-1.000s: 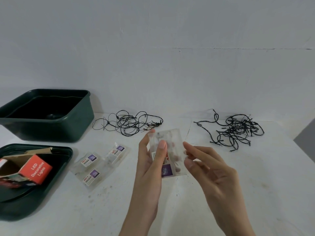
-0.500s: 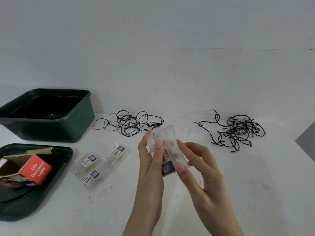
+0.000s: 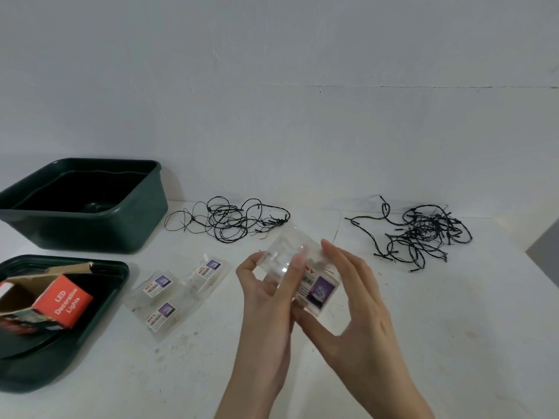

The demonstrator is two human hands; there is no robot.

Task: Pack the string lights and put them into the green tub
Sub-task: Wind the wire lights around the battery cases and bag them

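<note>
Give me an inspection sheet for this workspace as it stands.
Surface: white table, scuffed and speckled with dirt.
Job's things: green tub back left, dark inside, nothing seen in it; held packet, clear, above the table; three spare packets lying right of the lid.
Clutter: open red box lying in the lid.
Grips: left hand and right hand both hold the held packet.
Cables: left tangle of string lights near the tub, right tangle apart from it; both loose.
Surroundings: plain wall; grey shape at the right edge, unclear.
</note>
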